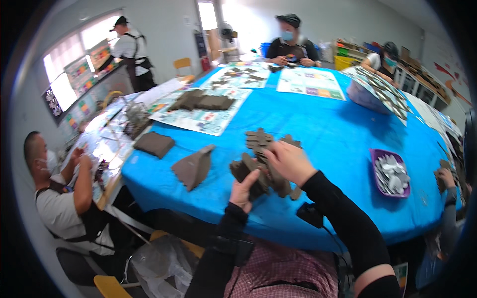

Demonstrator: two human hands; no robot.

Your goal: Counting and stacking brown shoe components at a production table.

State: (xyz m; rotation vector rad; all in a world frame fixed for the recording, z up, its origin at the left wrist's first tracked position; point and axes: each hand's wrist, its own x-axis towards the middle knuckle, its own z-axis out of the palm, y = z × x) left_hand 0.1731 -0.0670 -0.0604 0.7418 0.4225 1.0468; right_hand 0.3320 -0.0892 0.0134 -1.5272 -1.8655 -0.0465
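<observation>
My left hand is closed round a thick stack of brown, flat cut-out pieces with notched edges, its thumb lying along the side. Close by on its right, my right hand bends over more of the same pieces, fingertips pinched on a brown piece that the hand partly covers. Just beyond both hands lies a pile of lobed brown pieces. To the left, a fanned brown stack and a squarish brown stack rest on the blue table cover.
A purple basket of silvery-grey pieces stands at right. Brown stacks lie on printed paper farther left. A tilted sheet of pieces tops a tub at the far right. Several people sit or stand around; a co-worker's hand is at the right edge.
</observation>
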